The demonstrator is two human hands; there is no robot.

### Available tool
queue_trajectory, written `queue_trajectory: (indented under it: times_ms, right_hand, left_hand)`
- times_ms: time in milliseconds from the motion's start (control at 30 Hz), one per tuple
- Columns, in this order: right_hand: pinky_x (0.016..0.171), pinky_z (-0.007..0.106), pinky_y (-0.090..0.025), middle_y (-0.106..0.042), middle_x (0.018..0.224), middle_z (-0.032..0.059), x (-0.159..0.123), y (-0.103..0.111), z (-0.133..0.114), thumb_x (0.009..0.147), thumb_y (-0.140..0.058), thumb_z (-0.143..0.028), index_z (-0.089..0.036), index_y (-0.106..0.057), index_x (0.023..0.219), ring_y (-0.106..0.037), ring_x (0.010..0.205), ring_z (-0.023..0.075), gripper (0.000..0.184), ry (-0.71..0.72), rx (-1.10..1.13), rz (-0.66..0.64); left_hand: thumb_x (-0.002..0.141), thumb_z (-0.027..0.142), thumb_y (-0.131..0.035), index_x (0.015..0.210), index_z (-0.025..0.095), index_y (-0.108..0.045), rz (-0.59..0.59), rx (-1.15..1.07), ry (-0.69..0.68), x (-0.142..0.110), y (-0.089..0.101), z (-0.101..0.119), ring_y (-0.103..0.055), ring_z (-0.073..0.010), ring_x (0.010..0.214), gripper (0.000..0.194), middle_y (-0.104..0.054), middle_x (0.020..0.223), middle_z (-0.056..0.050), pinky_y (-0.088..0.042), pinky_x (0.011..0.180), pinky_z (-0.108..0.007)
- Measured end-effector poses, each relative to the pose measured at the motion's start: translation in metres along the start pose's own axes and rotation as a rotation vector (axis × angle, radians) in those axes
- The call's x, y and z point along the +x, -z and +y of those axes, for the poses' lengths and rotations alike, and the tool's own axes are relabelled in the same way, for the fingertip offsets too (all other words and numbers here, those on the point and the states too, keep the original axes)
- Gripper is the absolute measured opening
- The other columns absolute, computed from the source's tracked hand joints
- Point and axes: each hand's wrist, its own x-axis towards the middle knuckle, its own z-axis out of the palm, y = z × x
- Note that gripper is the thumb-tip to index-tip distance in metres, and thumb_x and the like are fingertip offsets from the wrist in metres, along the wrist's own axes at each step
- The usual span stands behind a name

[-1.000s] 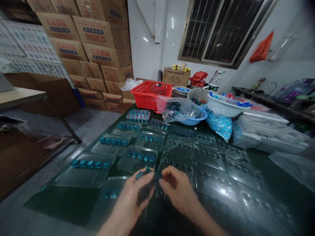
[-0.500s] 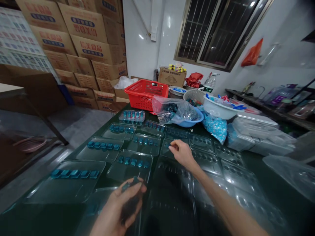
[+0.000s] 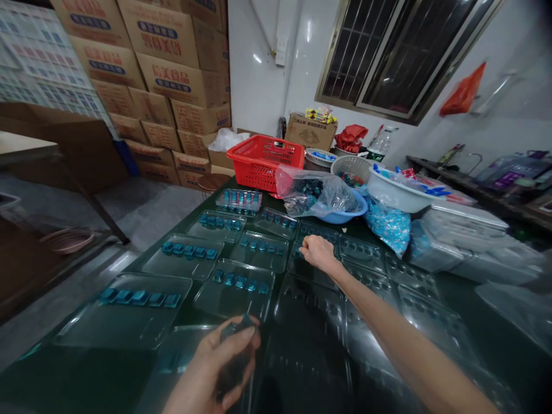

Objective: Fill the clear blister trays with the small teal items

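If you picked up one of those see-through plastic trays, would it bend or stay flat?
The clear tray looks thin and shiny, so it would probably flex and feel light. Its small blue pieces sit loose in shallow pockets, so tilting it might spill them. Smooth plastic may slide easily on the table.

We see a handful of small dark teal pieces (image 3: 235,351) bunched together, low in the view near the table's front edge, too dim and blurred for us to make out their shape. Farther out lies a clear plastic blister tray (image 3: 311,260), flat on the dark green tabletop among others like it, its row of shallow pockets running across it. One teal piece sits in its leftmost pocket.
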Motion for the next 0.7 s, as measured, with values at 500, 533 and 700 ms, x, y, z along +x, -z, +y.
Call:
queue_trajectory:
  times_ms: [500, 533, 700]
  right_hand:
    - [0.053, 0.022, -0.034, -0.063, 0.074, 0.0041, 0.019, -0.005, -0.003, 0.068, -0.056, -0.044, -0.019, -0.062, 0.075, -0.057, 0.064, 0.0146, 0.027, -0.085, 0.015, -0.057]
    - [0.053, 0.022, -0.034, -0.063, 0.075, 0.0035, 0.018, -0.007, -0.002, 0.068, -0.056, -0.044, -0.019, -0.062, 0.076, -0.056, 0.064, 0.0144, 0.027, -0.078, 0.017, -0.049]
    - [0.059, 0.021, -0.035, -0.061, 0.080, 0.0012, 0.014, -0.012, 0.000, 0.073, -0.054, -0.032, -0.021, -0.061, 0.080, -0.055, 0.074, 0.0140, 0.014, 0.068, 0.035, -0.001]
  left_hand:
    - [0.055, 0.022, -0.070, 0.070, 0.016, -0.062, 0.162, -0.039, 0.046, -0.005, -0.007, 0.005, -0.055, -0.0111, 0.050, 0.018, -0.061, 0.064, -0.002, -0.039, 0.039, -0.018]
    - [0.055, 0.023, -0.070, 0.071, 0.017, -0.062, 0.175, -0.041, 0.058, -0.005, -0.006, 0.004, -0.055, -0.0105, 0.050, 0.019, -0.061, 0.065, -0.002, -0.040, 0.040, -0.018]
    - [0.060, 0.027, -0.066, 0.080, 0.019, -0.059, 0.071, -0.007, 0.067, -0.003, 0.000, 0.001, -0.046, -0.0053, 0.039, 0.023, -0.059, 0.065, 0.001, -0.025, 0.031, -0.015]
